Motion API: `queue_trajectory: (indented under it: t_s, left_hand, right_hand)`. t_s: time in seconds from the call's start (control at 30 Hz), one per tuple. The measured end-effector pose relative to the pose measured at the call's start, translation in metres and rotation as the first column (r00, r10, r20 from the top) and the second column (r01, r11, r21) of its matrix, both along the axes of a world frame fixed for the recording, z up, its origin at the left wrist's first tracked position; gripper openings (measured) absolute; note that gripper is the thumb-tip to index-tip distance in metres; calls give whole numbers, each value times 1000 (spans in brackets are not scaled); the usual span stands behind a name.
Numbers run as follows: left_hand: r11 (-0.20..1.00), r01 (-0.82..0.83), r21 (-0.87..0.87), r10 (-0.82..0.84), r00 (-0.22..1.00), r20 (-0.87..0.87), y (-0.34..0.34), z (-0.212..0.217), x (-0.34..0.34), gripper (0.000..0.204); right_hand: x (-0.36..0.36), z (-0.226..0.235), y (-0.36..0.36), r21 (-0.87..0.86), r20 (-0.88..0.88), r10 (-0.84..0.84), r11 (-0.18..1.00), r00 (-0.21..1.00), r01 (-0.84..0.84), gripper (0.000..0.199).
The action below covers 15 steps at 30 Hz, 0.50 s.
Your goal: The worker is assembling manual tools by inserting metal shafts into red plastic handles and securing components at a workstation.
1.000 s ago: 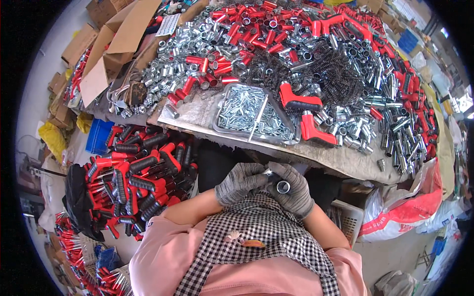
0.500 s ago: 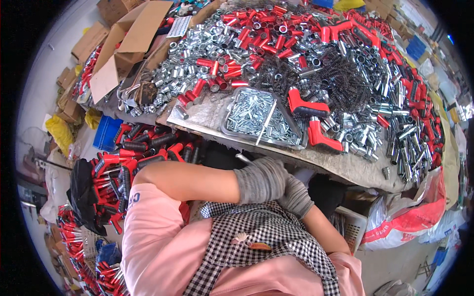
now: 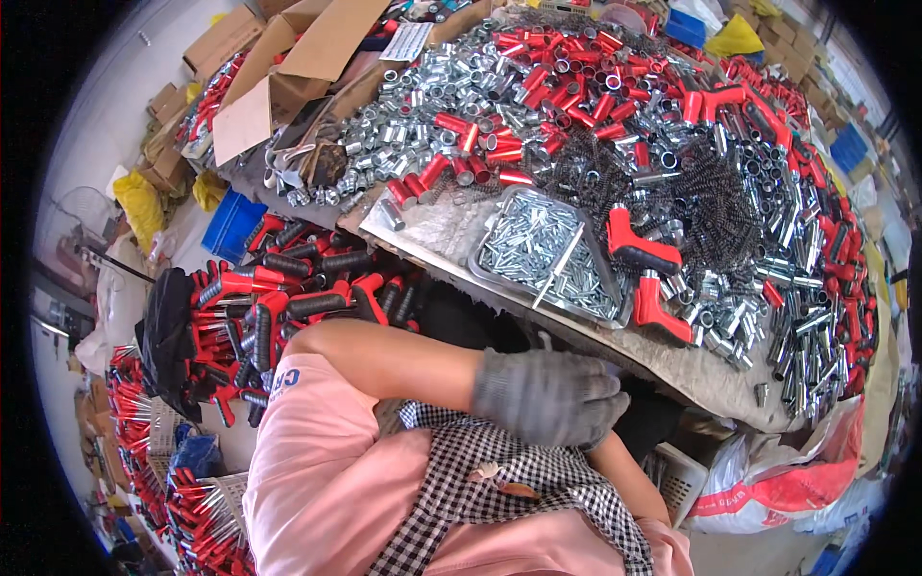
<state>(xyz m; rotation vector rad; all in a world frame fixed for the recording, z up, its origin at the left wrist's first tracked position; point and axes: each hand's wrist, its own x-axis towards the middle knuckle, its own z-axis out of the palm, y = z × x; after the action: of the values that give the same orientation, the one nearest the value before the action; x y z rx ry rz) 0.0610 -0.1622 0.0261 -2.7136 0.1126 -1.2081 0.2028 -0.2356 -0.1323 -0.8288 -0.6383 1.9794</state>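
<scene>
the left hand (image 3: 547, 396), grey-gloved, is lying over the right hand (image 3: 609, 420) and mostly hiding it; i cannot tell whether either is gripping. a blurred metal piece (image 3: 545, 341) is poking up just above the left glove, near the bench (image 3: 423, 235)'s front edge. a tray (image 3: 476, 254) of pins is sitting close to that edge; a dark gap is opening below it.

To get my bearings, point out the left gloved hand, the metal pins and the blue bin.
Left gloved hand (image 3: 547, 396): head view, back of the hand.
Metal pins (image 3: 530, 242): head view, middle of the heap.
Blue bin (image 3: 230, 223): head view, its wall.
</scene>
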Motion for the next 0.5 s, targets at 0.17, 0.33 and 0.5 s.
queue_trajectory:
  t_s: [0.17,0.33,0.5]
  left_hand:
    - [458,-776,-433,817,560,-139,110,-3,-55,53]
    - [-62,-901,-429,642,292,-709,204,-63,-93,56]
    - [-144,-932,-332,728,128,-674,242,-129,-134,53]
  right_hand:
    - [0,36,4,585,328,-289,810,899,46,33]
    - [6,71,7,772,627,-525,516,576,-371,37]
    - [20,95,7,835,545,-647,477,534,-275,41]
